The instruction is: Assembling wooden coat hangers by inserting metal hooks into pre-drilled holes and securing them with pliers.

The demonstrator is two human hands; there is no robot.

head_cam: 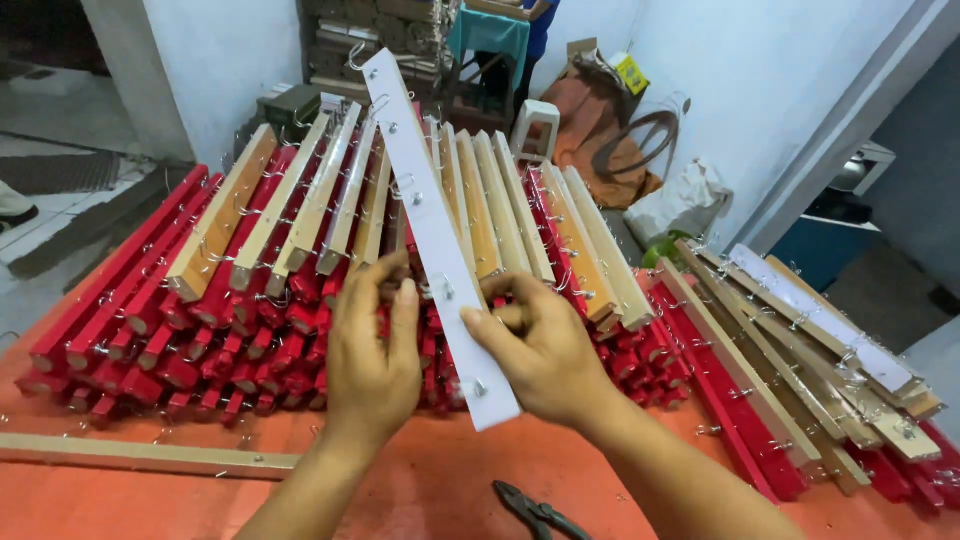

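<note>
White hook rail (432, 230) sits between your hands, raised on a slant over the stack of red and bare-wood rails (300, 260). Your left hand (372, 350) grips its left edge; your right hand (545, 350) pinches its right edge, possibly at a small metal hook, fingertips partly hidden. Step looks like hook checking or fitting mid-rail. Next move needs a steady grip; pliers (535, 510) lie near on the orange table (420, 480).

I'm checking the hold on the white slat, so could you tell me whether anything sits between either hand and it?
Nothing visible does. The left hand and the right hand both have their fingers directly on the white slat, held up above the stacked red and bare wooden slats. The pliers lie apart on the orange table.
</note>
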